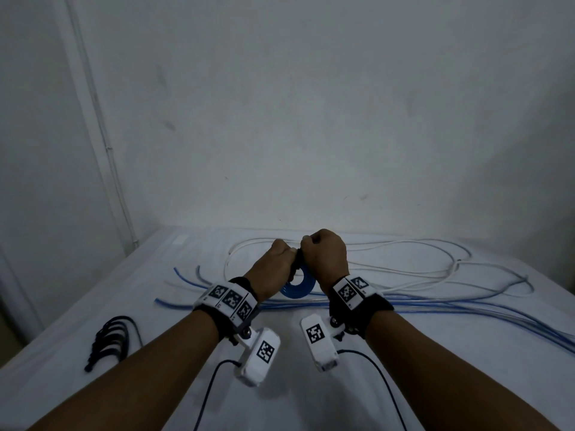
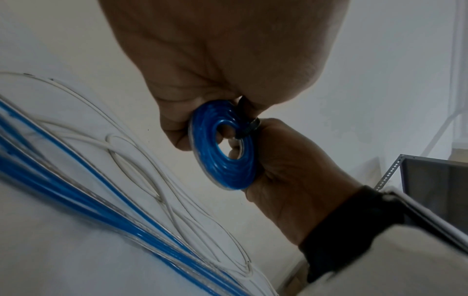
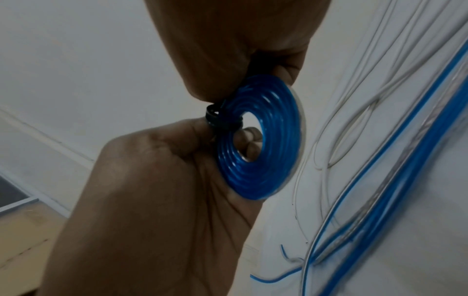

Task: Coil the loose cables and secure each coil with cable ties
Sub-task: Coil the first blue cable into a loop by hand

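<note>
Between two hands [image 1: 306,259], one blue coil [image 1: 297,287], one black tie [image 3: 217,118]

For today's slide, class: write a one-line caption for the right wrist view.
Both hands hold a flat blue cable coil while a black cable tie wraps it above loose cables.

A white table [image 1: 93,306] meets a pale wall [image 1: 311,119]; grey shelving [image 2: 430,176] stands nearby.
</note>
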